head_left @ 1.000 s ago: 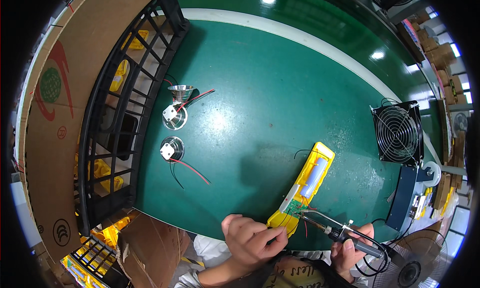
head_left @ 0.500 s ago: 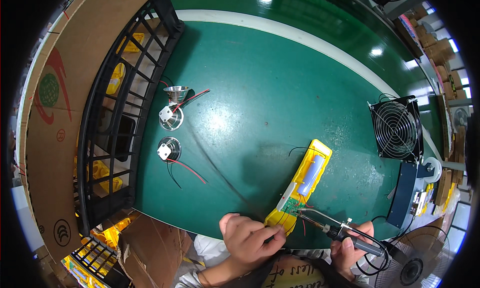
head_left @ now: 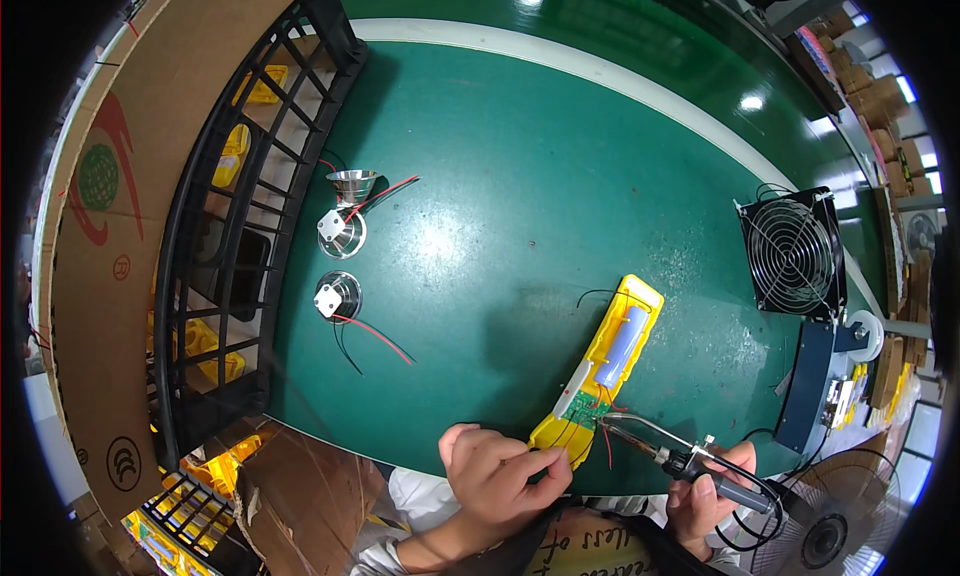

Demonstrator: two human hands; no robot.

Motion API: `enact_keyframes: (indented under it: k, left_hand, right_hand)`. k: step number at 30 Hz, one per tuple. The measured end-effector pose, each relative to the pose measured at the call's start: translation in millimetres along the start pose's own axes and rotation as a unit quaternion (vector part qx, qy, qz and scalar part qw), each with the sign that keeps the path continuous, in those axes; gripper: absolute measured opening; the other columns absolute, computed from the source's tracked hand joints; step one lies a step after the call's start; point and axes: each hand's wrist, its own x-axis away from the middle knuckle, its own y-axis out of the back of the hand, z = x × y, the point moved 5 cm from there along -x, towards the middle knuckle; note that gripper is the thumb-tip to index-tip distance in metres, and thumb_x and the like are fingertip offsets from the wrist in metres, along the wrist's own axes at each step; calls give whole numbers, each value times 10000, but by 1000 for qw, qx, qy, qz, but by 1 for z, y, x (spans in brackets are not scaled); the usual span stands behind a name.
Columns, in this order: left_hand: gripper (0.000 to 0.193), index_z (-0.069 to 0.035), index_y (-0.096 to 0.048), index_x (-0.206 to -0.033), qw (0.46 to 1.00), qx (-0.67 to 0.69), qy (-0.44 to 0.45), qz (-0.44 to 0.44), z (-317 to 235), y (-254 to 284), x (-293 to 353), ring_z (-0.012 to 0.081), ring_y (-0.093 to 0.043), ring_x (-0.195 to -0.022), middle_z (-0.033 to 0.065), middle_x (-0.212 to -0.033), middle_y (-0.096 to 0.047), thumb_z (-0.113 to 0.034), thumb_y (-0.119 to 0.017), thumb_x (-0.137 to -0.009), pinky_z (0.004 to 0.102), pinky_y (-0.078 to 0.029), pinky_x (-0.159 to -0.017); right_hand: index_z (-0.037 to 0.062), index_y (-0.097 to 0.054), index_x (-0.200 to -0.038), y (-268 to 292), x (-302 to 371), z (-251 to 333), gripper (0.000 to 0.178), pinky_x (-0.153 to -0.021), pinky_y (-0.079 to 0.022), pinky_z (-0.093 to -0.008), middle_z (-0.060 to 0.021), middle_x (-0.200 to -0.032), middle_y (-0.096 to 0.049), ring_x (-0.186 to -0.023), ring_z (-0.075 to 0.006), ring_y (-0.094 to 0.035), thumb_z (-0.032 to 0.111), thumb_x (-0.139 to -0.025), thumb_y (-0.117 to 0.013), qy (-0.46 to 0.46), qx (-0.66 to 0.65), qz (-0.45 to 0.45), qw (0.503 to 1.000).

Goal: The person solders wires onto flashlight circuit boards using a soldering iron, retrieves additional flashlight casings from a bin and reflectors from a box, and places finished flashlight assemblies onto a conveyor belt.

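A yellow flashlight-like plastic housing [head_left: 648, 298] lies slanted at the near edge of the table, with a blue cylindrical battery [head_left: 622, 348] and a green circuit board [head_left: 584, 410] inside. At its near end, my left hand [head_left: 505, 473] is closed in a pinch; a thin black wire [head_left: 566, 434] runs from the board to the fingertips. My right hand [head_left: 705, 496] grips a soldering iron [head_left: 735, 492] with a metal feed tube clamped along it. The iron's tip is at the board's right edge, beside a red wire [head_left: 608, 450]; exact contact is too small to tell.
Silver reflector cups [head_left: 340, 298] with red and black leads stand at the left. Beside them is a black plastic crate [head_left: 262, 191] holding yellow parts, next to a cardboard box [head_left: 100, 306]. A black fan [head_left: 790, 256] and a dark blue unit [head_left: 806, 386] stand at the right.
The soldering iron has shifted slightly, its tip moving a little right along the board. The housing has nudged very slightly away from me; my left hand keeps its pinch.
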Motion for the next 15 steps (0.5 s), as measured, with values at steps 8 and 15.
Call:
enact_keyframes:
  k: [8, 15]
  left_hand:
    - [191, -164, -610, -652, 1000, -17, 3, 3, -2, -1, 0, 174, -428, -608, -16, -674, -402, -97, -724, -515, 364, -379, -684]
    - [177, -192, -644, -694, 998, -46, 39, 12, -4, -2, 1, 153, -460, -658, -42, -682, -441, -164, -751, -555, 365, -375, -749]
  right_hand:
    - [29, -373, -831, 7, -1, -3, 392, -330, -307, -174, -33, -527, -424, -333, -65, -362, 292, -750, -652, 16, -14, -12, 1000]
    - [35, -372, -824, 9, 3, -5, 404, -348, -304, -177, -32, -542, -428, -365, -66, -370, 310, -747, -657, 12, -9, -6, 1000]
